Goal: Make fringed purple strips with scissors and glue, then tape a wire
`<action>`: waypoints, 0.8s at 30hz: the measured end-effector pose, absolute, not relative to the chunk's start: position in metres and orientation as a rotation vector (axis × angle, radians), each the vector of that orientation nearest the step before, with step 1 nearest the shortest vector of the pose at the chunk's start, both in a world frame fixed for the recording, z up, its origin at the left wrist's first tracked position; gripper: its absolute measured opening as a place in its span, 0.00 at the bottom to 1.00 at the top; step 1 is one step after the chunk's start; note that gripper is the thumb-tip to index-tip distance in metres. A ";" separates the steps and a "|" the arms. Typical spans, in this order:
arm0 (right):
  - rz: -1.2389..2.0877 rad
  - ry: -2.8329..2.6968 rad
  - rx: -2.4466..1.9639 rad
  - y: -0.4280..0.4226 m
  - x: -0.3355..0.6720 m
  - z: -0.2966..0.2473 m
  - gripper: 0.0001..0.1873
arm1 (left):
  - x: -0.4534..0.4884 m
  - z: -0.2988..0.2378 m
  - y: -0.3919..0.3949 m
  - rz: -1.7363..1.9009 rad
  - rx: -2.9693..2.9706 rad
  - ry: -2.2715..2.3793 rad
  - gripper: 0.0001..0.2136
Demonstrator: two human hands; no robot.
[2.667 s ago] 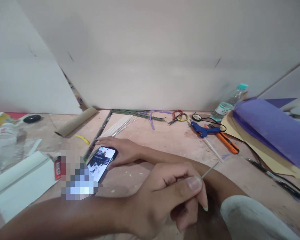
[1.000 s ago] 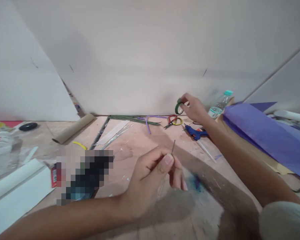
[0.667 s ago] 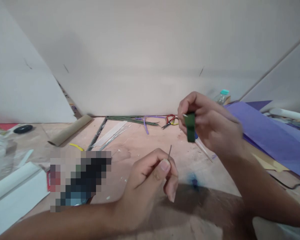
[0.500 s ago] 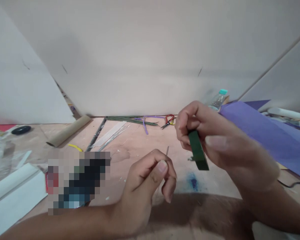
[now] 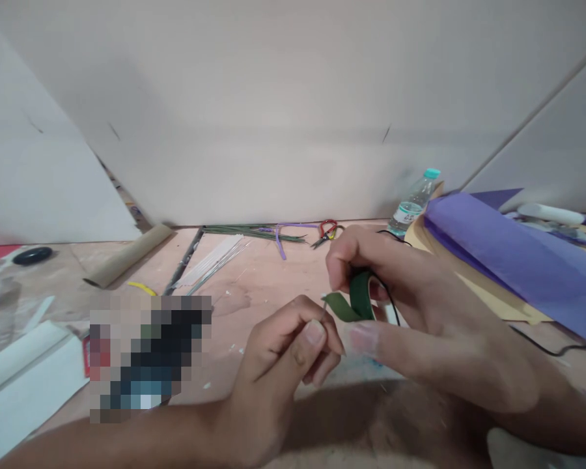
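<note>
My left hand point(image 5: 293, 352) pinches a thin wire point(image 5: 325, 307) between thumb and index finger; its upper tip sticks up just above them. My right hand point(image 5: 400, 312) is closed around a roll of green floral tape point(image 5: 361, 294), its open core facing right. A short loose strip of the tape reaches left from the roll, its end at the tip of the wire. Whether the strip sticks to the wire I cannot tell. Both hands are close together above the table point(image 5: 254, 273).
Behind lie green wires point(image 5: 254, 231), a purple strip point(image 5: 280, 244) and red-handled scissors point(image 5: 327, 231). A water bottle point(image 5: 413, 205) and purple paper point(image 5: 508, 254) are at right. Leftward are a cardboard tube point(image 5: 129, 255), a blurred-out dark object point(image 5: 161, 355) and a white box point(image 5: 24, 384).
My right hand has turned and come left with the tape roll, so its round side shows and its loose end meets the wire's tip. My left hand has barely moved.
</note>
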State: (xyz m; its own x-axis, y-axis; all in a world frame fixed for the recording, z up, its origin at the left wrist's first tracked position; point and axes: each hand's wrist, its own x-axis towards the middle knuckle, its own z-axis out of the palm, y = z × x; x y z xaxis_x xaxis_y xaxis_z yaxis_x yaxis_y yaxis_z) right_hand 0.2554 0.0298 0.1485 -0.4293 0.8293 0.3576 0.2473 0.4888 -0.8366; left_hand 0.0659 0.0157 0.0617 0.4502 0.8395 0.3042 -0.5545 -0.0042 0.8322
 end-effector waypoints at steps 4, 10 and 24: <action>0.905 -1.969 -0.897 0.030 0.256 0.150 0.05 | 0.066 0.063 0.015 1.097 1.117 0.330 0.12; 1.051 -2.016 -0.947 0.025 0.264 0.157 0.11 | 0.065 0.061 0.013 1.074 1.072 0.336 0.11; 0.777 -1.951 -0.782 0.030 0.258 0.156 0.10 | 0.050 0.092 0.018 1.197 1.203 0.591 0.13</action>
